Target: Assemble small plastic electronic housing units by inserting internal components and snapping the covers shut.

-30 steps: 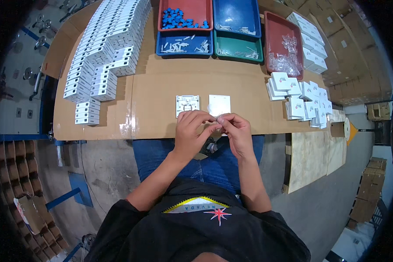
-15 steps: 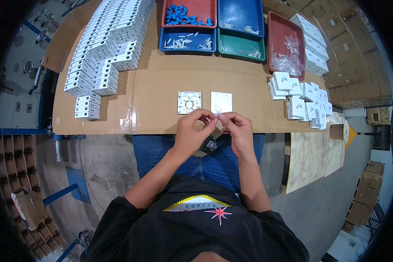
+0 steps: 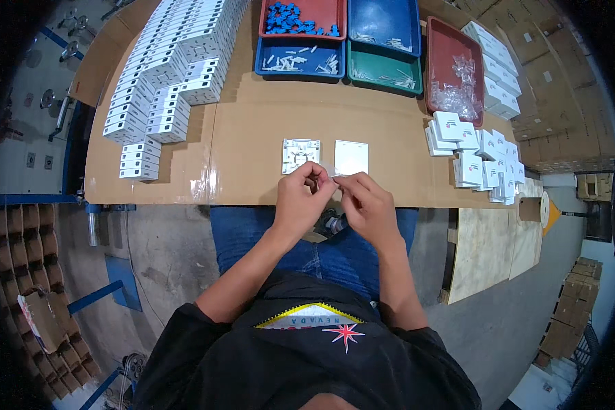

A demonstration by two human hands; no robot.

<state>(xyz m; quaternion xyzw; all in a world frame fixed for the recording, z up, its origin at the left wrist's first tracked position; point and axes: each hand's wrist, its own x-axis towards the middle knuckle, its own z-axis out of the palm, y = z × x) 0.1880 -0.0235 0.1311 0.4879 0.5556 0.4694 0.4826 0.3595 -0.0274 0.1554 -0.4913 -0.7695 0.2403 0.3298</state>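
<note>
My left hand (image 3: 299,203) and my right hand (image 3: 370,208) meet just over the table's near edge. The fingertips of both are pinched together, almost touching, on something small that seems clear and thin; the fingers hide most of it. Just beyond my left hand lies a white square frame (image 3: 291,162) with its inner structure facing up. Beside it, past my right hand, is a plain white square plate (image 3: 352,156) lying flat.
Tall stacks of white square units (image 3: 157,102) fill the left side. At the back stand a red tray (image 3: 263,20) of blue parts, blue and green trays (image 3: 382,74) of small pieces, and a red tray (image 3: 440,41) of clear bags. White packets (image 3: 468,169) pile up at right.
Both hands have shifted slightly, and my right fingers have curled in more. The clear wisp seen over the plate before is now mostly hidden by the fingers. The view has moved a little.
</note>
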